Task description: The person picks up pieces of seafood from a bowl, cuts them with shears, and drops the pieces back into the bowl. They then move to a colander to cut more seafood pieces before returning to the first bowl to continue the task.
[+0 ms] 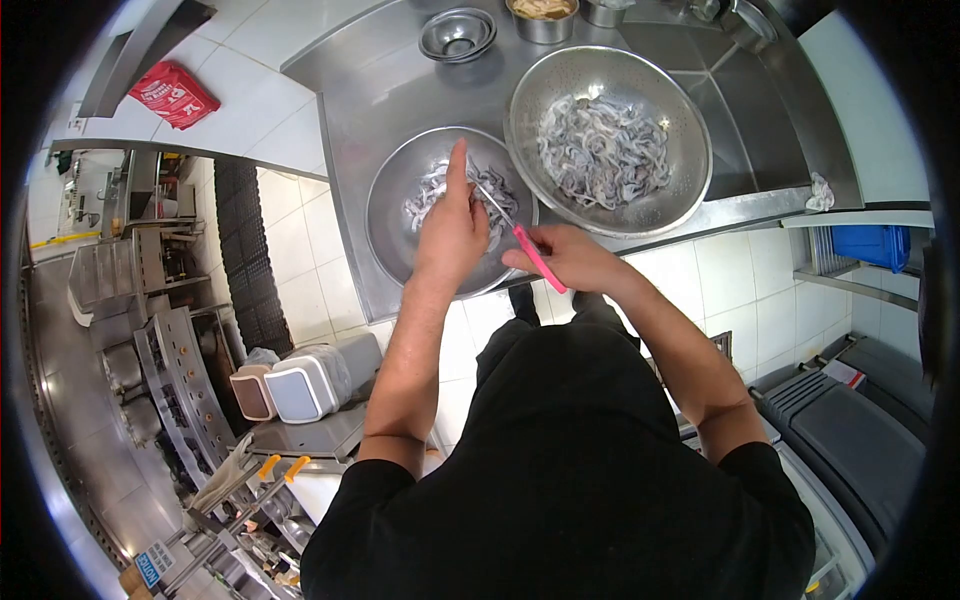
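My left hand (453, 225) is over a steel bowl (385, 235) of grey-white, squid-like strips (430, 188). Its index finger points up and away, while the other fingers curl inward; whatever they pinch is mostly hidden. My right hand (570, 258) grips what look like scissors (538, 258) with pink handles. Their narrow metal blades reach up and left to the fingers of my left hand, above the bowl. To the right, a large perforated steel colander (690, 190) holds a bigger heap of similar strips (605, 150).
The steel counter (370, 90) carries stacked small bowls (458, 35) and a container of pale brown food (543, 25) at the back. A sink (755, 120) lies behind the colander, right. A red packet (175, 95) is at upper left. Lidded bins (300, 388) stand lower left.
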`<state>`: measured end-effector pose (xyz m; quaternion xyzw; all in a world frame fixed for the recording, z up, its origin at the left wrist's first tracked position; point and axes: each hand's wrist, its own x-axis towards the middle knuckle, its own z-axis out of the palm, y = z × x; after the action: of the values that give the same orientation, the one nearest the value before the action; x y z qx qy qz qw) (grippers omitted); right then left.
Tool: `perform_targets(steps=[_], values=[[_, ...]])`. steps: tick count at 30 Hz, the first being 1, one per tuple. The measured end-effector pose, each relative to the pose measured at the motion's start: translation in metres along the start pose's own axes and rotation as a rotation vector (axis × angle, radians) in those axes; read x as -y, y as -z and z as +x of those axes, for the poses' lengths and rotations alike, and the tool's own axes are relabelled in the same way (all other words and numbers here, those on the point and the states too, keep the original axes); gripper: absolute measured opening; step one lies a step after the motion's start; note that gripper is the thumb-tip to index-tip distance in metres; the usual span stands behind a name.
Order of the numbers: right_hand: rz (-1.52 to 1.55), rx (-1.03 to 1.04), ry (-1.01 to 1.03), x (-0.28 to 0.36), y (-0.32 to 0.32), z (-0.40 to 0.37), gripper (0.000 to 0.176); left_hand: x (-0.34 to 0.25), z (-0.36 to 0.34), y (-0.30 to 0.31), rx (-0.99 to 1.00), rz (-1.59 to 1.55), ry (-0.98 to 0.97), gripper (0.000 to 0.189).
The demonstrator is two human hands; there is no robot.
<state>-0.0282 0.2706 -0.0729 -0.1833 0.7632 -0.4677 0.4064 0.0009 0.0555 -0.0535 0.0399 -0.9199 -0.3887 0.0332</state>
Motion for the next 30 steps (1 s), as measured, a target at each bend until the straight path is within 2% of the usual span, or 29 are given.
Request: perform_targets(steps=[4,11,20,25,29,30], values=[[-0.154,-0.105,0.023,0.014,0.001,-0.006,0.063,-0.005,-0.003,-0.006,0.026,0.018,0.027,0.095],[-0.190,-0.124,0.007,0.016,0.002,-0.007,0.067,0.000,-0.008,-0.009,0.011,0.035,-0.001,0.098],[-0.253,-0.161,0.010,0.013,-0.004,-0.007,0.070,0.002,-0.005,-0.004,0.077,0.084,0.086,0.100],[-0.322,-0.082,-0.076,0.016,0.000,-0.005,0.078,0.003,-0.005,-0.002,0.093,0.069,0.111,0.099],[-0.319,-0.098,-0.071,0.016,-0.002,-0.004,0.076,0.009,-0.006,-0.004,0.084,0.060,0.109,0.101],[-0.297,-0.106,-0.070,0.016,-0.003,-0.004,0.075,0.010,-0.007,-0.005,0.038,-0.037,0.106,0.100]])
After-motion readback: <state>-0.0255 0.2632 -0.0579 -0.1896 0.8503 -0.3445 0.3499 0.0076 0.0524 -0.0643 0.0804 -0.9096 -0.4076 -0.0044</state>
